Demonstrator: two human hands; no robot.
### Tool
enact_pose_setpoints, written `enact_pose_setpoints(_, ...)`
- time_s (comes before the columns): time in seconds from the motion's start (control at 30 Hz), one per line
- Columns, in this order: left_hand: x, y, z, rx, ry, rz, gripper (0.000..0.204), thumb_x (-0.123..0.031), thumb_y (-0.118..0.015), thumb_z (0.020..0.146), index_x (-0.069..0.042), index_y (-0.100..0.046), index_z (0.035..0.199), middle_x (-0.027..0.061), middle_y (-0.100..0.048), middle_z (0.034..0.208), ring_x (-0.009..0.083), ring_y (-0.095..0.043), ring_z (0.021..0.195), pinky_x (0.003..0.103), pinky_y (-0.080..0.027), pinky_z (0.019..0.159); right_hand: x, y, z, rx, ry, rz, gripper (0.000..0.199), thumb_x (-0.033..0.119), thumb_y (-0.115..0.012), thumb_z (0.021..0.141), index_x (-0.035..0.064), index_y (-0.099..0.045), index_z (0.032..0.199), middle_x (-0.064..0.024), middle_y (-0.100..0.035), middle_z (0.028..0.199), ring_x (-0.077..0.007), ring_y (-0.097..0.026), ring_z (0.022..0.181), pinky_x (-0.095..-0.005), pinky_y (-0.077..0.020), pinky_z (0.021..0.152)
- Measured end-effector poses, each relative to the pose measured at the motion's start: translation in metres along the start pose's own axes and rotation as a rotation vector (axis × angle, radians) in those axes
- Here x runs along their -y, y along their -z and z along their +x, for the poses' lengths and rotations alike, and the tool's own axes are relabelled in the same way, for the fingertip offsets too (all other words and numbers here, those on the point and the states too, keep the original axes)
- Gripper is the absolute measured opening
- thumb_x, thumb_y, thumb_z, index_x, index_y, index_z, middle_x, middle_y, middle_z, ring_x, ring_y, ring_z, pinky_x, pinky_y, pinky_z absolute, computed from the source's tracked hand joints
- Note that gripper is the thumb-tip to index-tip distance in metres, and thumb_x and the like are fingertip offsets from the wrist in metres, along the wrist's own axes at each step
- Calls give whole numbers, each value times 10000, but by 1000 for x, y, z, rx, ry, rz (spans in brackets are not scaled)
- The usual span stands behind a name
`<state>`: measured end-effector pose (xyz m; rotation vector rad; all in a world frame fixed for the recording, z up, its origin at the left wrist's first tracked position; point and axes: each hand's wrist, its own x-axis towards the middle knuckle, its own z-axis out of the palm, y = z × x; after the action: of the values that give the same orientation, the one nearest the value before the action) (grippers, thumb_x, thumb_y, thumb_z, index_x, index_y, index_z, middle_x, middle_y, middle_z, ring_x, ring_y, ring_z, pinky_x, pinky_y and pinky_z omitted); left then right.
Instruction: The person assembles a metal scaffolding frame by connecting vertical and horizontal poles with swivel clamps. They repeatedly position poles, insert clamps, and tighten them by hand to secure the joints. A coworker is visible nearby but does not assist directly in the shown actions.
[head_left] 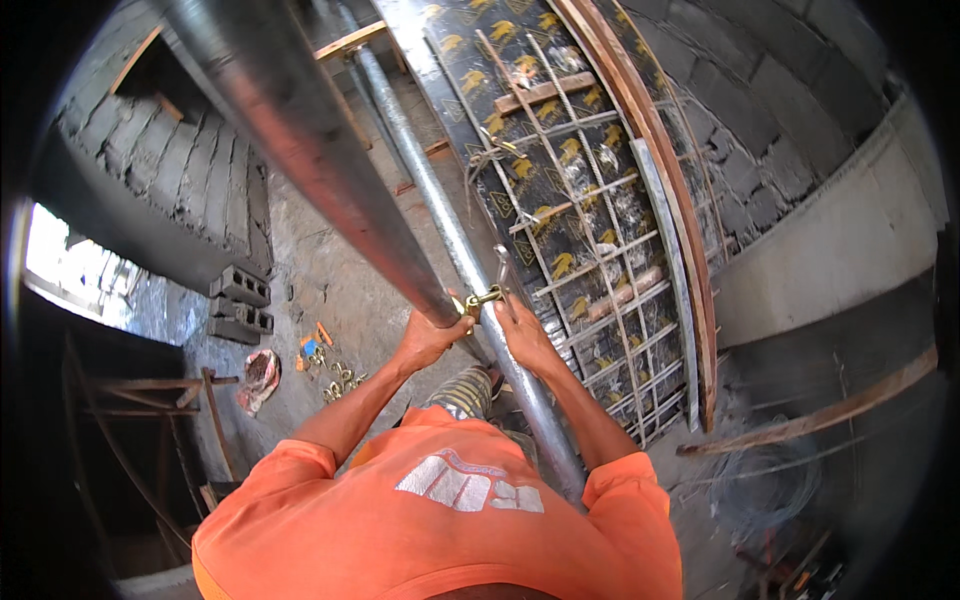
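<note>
Clamp [487,297] at thin pipe [425,185], ctr of view

L hand [430,337]: grip closed round lower end of thick pipe [340,170], right next to clamp. R hand [527,337]: fingers bent at clamp's other side, against thin pipe; wrench [502,262] sticks up by fingertips, can't tell if held. Farther L, on floor [325,285]: loose metal bits [343,381], hollow blocks [240,303]. R side: steel rod grid [600,263] over dark panel [465,45], then grey block wall [740,110].

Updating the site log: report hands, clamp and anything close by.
Left hand around darker pole. Right hand at brass-coloured clamp. Clamp against silver pipe. Rebar grid to the right, apart from clamp.
</note>
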<state>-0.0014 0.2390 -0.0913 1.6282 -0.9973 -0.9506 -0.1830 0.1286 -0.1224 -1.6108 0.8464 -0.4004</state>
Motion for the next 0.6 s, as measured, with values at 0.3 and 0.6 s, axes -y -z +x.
enact_pose_setpoints(0.3,-1,-2,0,-53,-59,-47,521,-243,-887,791,-59,-601,1186,19,-670,904,108,-617,743,297,-495,610,-11,2,6,-2,13,-81,677,505,-406,1090,-16,-447,1521,-329,-572,1411,-464,-530,1353,-452,-402,1123)
enact_pose_setpoints(0.6,35,35,21,187,-129,-484,953,-566,-666,972,-60,-197,1630,192,-432,1537,273,-490,1398,452,-483,1123,-26,-4,8,-46,31,-83,559,452,-457,1099,84,-501,1517,-213,-652,1335,-295,-616,1211,-420,-504,1001)
